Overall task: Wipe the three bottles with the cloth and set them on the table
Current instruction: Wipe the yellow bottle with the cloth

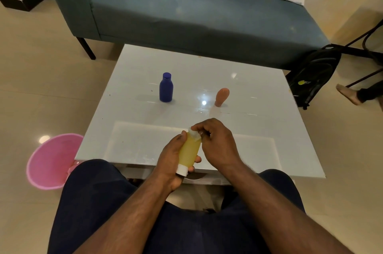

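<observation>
My left hand [171, 160] grips a yellow bottle [189, 153] with a white cap, held tilted with the cap toward me, above the near edge of the white table [248, 139]. My right hand [215, 141] pinches a small white cloth [194, 134] against the bottle's far end. A blue bottle [166, 87] stands upright on the table at the middle left. An orange-pink bottle [221, 96] stands cap-down to its right.
A pink bucket [51, 160] sits on the floor left of the table. A blue-grey sofa [186, 9] runs behind the table. A black backpack [313, 75] leans at the right, with another person's foot [348, 94] beyond it.
</observation>
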